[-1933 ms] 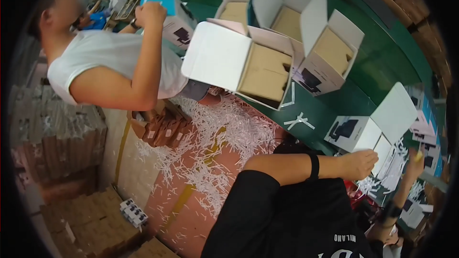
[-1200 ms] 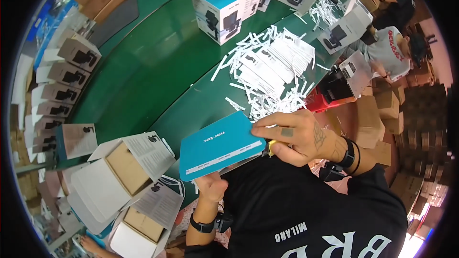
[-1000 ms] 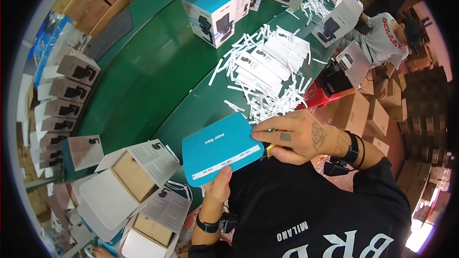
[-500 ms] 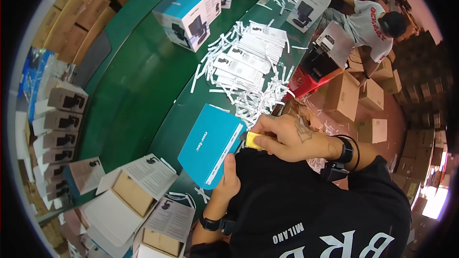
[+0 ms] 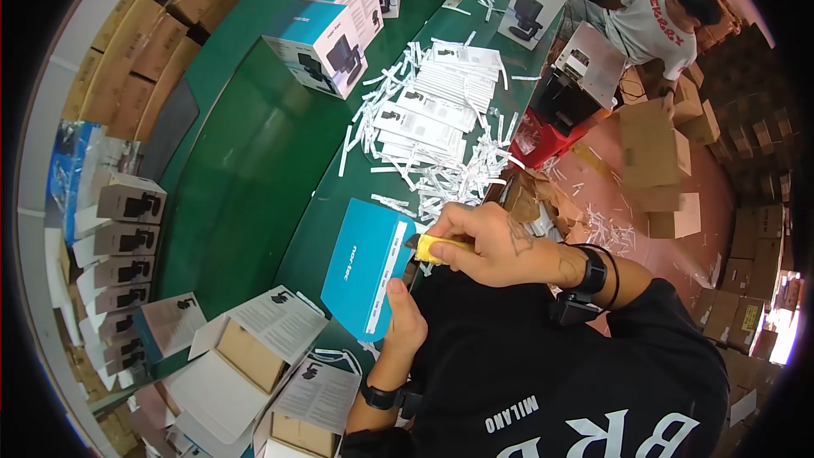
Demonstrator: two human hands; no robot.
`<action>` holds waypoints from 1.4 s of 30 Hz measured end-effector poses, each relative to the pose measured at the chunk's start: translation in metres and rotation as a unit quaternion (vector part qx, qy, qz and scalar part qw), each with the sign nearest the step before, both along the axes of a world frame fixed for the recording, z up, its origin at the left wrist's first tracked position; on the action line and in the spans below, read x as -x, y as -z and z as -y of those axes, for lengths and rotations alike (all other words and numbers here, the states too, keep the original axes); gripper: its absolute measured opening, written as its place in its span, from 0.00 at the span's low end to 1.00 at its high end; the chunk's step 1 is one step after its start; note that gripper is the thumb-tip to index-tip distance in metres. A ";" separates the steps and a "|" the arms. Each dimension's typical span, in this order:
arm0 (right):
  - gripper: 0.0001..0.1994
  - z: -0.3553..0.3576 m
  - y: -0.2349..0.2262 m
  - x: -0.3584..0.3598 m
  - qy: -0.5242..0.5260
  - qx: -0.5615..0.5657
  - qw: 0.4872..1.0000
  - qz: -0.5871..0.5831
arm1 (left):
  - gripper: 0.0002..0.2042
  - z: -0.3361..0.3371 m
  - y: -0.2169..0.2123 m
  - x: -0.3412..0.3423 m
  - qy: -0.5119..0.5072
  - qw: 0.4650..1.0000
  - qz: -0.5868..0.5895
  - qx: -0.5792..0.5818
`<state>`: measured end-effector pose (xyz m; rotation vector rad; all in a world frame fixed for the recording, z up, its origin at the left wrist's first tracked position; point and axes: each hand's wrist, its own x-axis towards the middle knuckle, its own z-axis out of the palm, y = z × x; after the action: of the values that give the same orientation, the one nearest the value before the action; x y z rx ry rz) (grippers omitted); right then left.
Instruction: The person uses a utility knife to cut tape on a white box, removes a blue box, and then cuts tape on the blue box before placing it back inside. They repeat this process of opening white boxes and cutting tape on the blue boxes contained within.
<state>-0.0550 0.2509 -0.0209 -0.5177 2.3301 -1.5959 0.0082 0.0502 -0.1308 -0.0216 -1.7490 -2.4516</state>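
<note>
A teal box (image 5: 356, 267) stands near me on the table, with a white strip (image 5: 386, 282) along its right edge. My left hand (image 5: 405, 322) grips this edge, the thumb lying over the lower part of the strip. My right hand (image 5: 479, 242) is closed round a yellow utility knife (image 5: 434, 248), whose dark tip is close to the strip's upper end. Whether the tip touches the box I cannot tell. Beyond the box lies a pile of printed white leaflets (image 5: 441, 89), with many loose paper strips (image 5: 462, 174) around it.
Printed boxes (image 5: 326, 42) stand at the table's far end. Open boxes (image 5: 246, 348) lie at lower left, beside a row of boxes (image 5: 127, 242). On the right a co-worker (image 5: 657, 21) touches a brown carton (image 5: 649, 144); a dark machine (image 5: 577, 76) rests on a red stool (image 5: 538, 140).
My right hand and the knife have shifted slightly left, along with the box's upper edge. The co-worker's brown carton has been moved and tilted. The view has shifted slightly.
</note>
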 end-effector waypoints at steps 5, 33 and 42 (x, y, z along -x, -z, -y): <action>0.09 0.003 0.011 -0.005 0.029 0.058 0.997 0.030 | 0.26 -0.004 -0.020 0.006 0.076 0.997 0.030 0.015; 0.18 -0.112 -0.021 0.048 -0.123 -0.120 0.985 -0.015 | 0.24 0.013 -0.011 0.002 0.065 0.993 0.011 0.097; 0.21 -0.183 0.047 0.003 -0.034 -0.412 0.910 0.000 | 0.21 -0.007 -0.053 0.013 0.070 0.996 0.039 0.032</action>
<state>-0.0585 0.4342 -0.0680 -0.3731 2.6418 -0.4578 -0.0044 0.0574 -0.0783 -0.0570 -1.9202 -2.5253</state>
